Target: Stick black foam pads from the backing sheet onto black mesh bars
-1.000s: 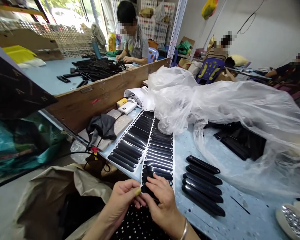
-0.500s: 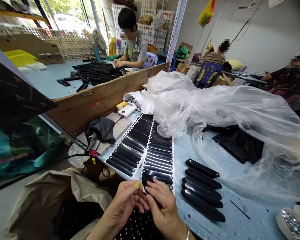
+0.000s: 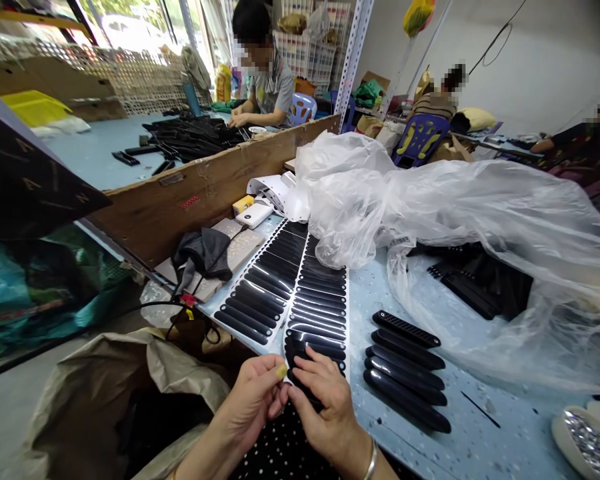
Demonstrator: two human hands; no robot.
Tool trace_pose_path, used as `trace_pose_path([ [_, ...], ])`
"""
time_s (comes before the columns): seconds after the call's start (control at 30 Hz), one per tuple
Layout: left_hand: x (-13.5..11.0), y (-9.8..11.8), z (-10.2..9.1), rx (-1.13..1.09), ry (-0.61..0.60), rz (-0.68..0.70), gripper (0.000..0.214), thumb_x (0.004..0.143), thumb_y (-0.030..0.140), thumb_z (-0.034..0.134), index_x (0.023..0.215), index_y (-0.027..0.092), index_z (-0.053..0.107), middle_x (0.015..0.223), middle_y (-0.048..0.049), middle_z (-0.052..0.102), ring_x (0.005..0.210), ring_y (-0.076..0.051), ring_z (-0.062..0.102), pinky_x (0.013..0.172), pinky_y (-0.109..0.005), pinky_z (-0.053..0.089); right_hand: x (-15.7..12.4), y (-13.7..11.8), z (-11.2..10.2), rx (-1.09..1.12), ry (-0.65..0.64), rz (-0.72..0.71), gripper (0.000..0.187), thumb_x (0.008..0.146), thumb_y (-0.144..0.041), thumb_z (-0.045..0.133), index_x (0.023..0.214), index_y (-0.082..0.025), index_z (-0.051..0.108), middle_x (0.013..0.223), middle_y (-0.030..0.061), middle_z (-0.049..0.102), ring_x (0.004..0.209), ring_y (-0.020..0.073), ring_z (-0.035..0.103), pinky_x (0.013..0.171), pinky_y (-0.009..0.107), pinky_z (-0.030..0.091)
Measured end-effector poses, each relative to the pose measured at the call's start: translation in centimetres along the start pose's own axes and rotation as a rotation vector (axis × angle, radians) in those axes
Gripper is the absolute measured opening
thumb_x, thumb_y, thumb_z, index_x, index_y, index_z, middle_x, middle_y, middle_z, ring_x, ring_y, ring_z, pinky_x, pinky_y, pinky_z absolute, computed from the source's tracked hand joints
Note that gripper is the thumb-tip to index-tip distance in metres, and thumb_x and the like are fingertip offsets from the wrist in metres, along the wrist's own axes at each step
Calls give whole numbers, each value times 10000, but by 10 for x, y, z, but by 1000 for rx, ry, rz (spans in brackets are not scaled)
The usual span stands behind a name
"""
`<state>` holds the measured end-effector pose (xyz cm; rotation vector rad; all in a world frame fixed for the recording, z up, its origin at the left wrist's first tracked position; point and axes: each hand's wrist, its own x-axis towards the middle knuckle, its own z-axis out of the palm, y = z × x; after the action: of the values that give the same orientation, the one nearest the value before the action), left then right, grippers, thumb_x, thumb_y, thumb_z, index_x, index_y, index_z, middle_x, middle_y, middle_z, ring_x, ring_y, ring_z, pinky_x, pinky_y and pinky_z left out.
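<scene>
My left hand (image 3: 254,398) and my right hand (image 3: 325,407) meet at the near end of a white backing sheet (image 3: 316,303) covered with long black oval stickers. Both hands pinch a black piece at that end; I cannot tell whether it is a sticker or a plastic strip. A second sticker sheet (image 3: 263,287) lies beside it on the left. Just right of my right hand, several long black plastic strips (image 3: 405,373) lie in a row on the light blue table (image 3: 370,293).
A big clear plastic bag (image 3: 455,220) holds more black parts at the right. A brown sack (image 3: 105,393) gapes at the lower left. A wooden board (image 3: 205,187) divides the tables; another person sits behind it, others at the far right.
My fingers have shifted slightly on the black piece at the sheet's end. The camera view has wobbled a little. Nothing else has moved.
</scene>
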<state>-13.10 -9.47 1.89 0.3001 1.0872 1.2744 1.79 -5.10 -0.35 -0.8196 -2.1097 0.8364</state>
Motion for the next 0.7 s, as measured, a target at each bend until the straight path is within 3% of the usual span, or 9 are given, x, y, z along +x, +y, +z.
trace_pose_path([
  [0.13, 6, -3, 9, 30, 0, 50, 426, 670, 473, 828, 631, 124, 587, 478, 53, 494, 349, -13, 353, 354, -130, 244, 3, -1, -4, 93, -32, 81, 228, 876, -235, 631, 1084, -260, 722, 1109, 70, 737, 1194, 298, 596, 1001, 512, 456],
  [0.27, 6, -10, 12, 151, -18, 103, 442, 723, 508, 779, 630, 119, 591, 491, 22, 543, 348, -32, 417, 358, -137, 265, 7, -2, -9, 163, -35, 169, 171, 884, -233, 609, 969, -251, 756, 1058, 68, 749, 1150, 289, 620, 1030, 513, 429],
  [0.47, 6, -9, 12, 127, -15, 98, 400, 759, 474, 758, 651, 117, 614, 507, -9, 597, 363, -48, 449, 369, -144, 322, 11, -2, -12, 261, -106, 220, 257, 943, -226, 514, 950, -258, 770, 1064, 60, 751, 1174, 276, 609, 1064, 517, 409],
  [0.57, 1, -3, 4, -4, 10, 65, 350, 753, 443, 767, 689, 124, 635, 537, -18, 629, 397, -72, 493, 388, -158, 379, 9, -4, -23, 263, 21, 214, 285, 953, -194, 484, 1095, -233, 727, 1114, 82, 733, 1123, 246, 644, 1000, 443, 497],
  [0.7, -12, -15, -15, -160, 23, -28, 471, 789, 597, 663, 734, 129, 656, 643, -67, 694, 483, -129, 613, 449, -198, 458, -11, -5, -52, 76, 222, 49, 297, 888, -97, 552, 1130, -186, 698, 1045, 110, 727, 984, 233, 684, 876, 359, 556],
])
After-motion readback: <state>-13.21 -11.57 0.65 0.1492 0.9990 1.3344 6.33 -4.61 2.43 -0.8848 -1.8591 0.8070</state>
